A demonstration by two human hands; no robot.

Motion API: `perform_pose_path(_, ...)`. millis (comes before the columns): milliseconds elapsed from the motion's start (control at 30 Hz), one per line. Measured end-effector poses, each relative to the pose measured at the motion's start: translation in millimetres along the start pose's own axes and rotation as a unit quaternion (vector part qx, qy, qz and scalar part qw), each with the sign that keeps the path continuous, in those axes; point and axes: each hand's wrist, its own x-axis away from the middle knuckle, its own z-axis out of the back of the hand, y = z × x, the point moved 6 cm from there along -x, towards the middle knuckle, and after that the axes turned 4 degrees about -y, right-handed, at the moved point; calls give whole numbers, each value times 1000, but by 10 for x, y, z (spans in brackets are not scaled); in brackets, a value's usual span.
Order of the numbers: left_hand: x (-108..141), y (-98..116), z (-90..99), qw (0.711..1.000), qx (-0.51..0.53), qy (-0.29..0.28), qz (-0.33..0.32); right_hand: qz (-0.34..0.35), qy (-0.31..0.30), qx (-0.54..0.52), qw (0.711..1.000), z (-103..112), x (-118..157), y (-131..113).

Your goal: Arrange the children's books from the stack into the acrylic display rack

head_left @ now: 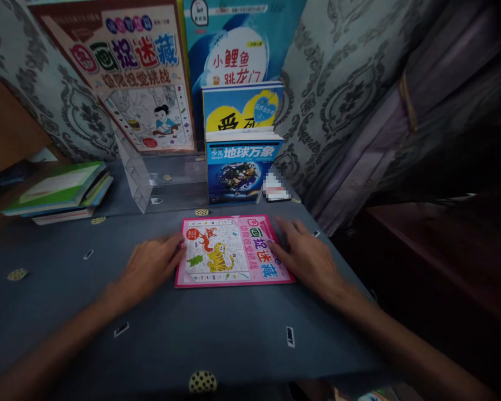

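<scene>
A pink picture book (pixel 217 278) with a cartoon fox and tiger on its cover lies sideways on the table, its title running down the right side. My left hand (pixel 152 262) is closed at the book's left edge, thumb and finger pinching it. At the opposite edge is my right hand (pixel 307 253), slightly blurred, with its thumb over the cover and its fingers apart. Behind the pink book, a clear acrylic stand (pixel 136 175) holds upright books, among them a blue globe book (pixel 244 172) in front.
The table (pixel 192 334) has a dark patterned cloth. Several books (pixel 62 186) are stacked at the left. A brown-bordered book (pixel 150 111) and a teal book (pixel 242 33) stand tall at the back. A tied curtain (pixel 367 128) hangs at the right, beyond the table edge.
</scene>
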Motion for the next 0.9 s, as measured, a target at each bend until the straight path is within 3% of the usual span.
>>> perform_pose_path(100,-209,209,60,994,-31,71,-73,100,18,21,995,-49,-31,-371)
perform_pose_path(200,-418,337,-36,987,-26,110,-117,214,-29,-47,975,-220,-47,-901)
perform_pose_path(267,-513,361,-141,984,-13,116,-137,251,-73,-65,963,-360,-66,-1170)
perform_pose_path(333,-559,341,-219,982,7,122,-143,249,-93,-79,961,-467,-109,-1276)
perform_pose_path(400,-565,309,-259,982,21,120,-143,238,-89,-107,961,-522,-155,-1234)
perform_pose_path(500,-549,285,-257,984,35,108,-136,216,-69,-121,966,-554,-192,-980)
perform_pose_path(733,-552,327,-196,990,22,75,-117,121,33,32,992,-492,-143,-178)
perform_pose_path(900,-536,322,-187,992,24,65,-105,123,64,64,988,-510,-124,39)
